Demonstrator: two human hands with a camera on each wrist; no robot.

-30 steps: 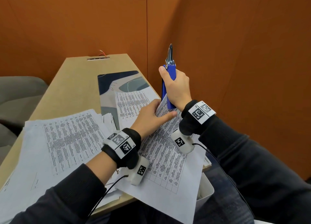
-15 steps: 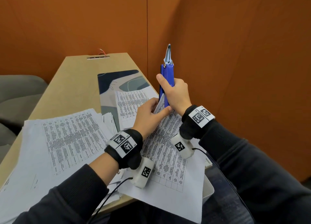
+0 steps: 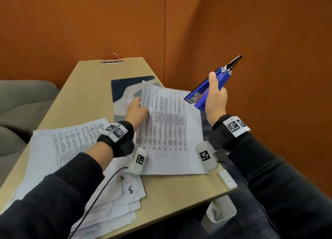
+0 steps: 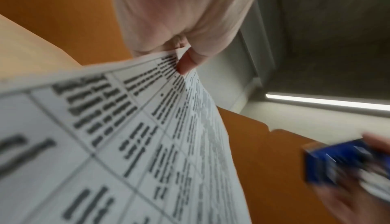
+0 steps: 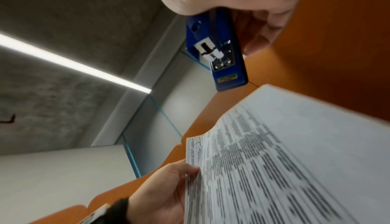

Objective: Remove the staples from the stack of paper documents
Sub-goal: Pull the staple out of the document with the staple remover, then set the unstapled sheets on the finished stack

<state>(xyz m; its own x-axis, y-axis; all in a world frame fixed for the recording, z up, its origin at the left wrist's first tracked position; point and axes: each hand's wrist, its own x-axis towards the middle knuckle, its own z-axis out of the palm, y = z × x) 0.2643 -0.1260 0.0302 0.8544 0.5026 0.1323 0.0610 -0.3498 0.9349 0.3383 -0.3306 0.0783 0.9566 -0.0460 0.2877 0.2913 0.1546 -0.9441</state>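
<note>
While the left hand (image 3: 136,109) is pinching the far left edge of a thin printed document (image 3: 168,129) and lifting it off the tan table (image 3: 86,87), the right hand (image 3: 215,98) is gripping a blue staple remover (image 3: 213,84) with a shiny metal beak, tilted up to the right. Half a second ago the tool was standing upright against the paper's corner — now it is well apart from it, and the document has swung to lie squarer. A loose stack of papers (image 3: 71,145) is lying to the left; one sheet is bearing a handwritten "3".

From the left wrist, the thumb is pressing on the sheet's (image 4: 147,144) edge, its table of print too blurred to read.

From the right wrist, curled fingers (image 5: 259,32) are wrapping the remover's (image 5: 219,52) boxy body — its small yellow label is unreadable.
</note>
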